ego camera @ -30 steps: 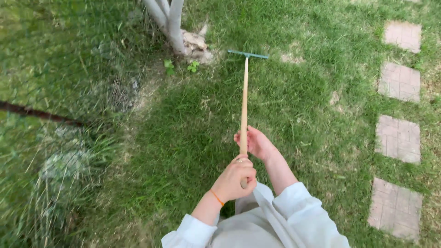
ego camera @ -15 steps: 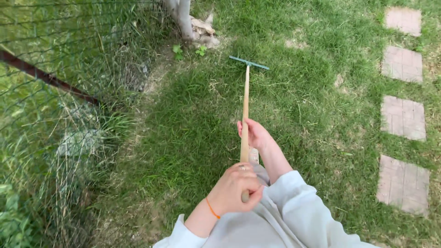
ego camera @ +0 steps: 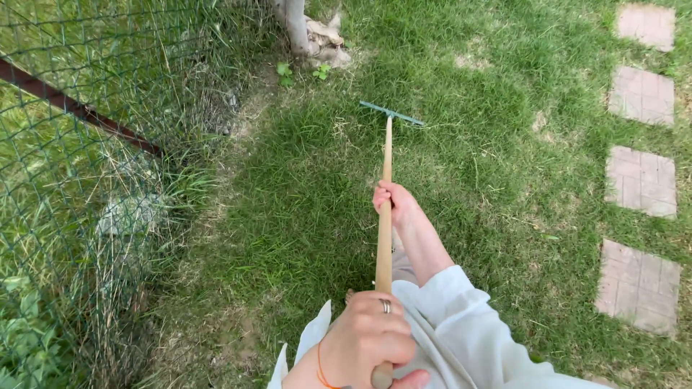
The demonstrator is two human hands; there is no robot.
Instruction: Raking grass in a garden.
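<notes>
1. Head view, looking straight down: rake [ego camera: 386,209] runs up the middle of the picture, its pale wooden handle pointing away from the person and its green metal head lying crosswise on the grass [ego camera: 310,209].

2. Left hand [ego camera: 371,338] sits at the near end of the handle — fingers wrapped right round the wood, thumb tucked under the butt at the bottom edge of the picture. A ring shows on one finger and an orange band [ego camera: 319,366] circles the wrist.

3. Right hand [ego camera: 393,203] grips further along the handle, about midway to the head — fingers curled tight round the shaft, arm stretched forward out of a pale sleeve [ego camera: 461,324].

4. Rake head rests on the lawn, teeth down in the grass as far as can be seen, well short of the tree base.

5. Over on the left, a green wire-mesh fence [ego camera: 65,187] with a dark rusty bar [ego camera: 79,109] slanting across it; long, straggly grass grows along its foot.

6. Top of the picture: the base of a pale tree trunk [ego camera: 295,25] with a lump of broken stone or wood beside it, and two small leafy seedlings just below.

7. Down the right side, a line of square brick stepping stones [ego camera: 640,180] set into the lawn, well apart from the rake.
</notes>
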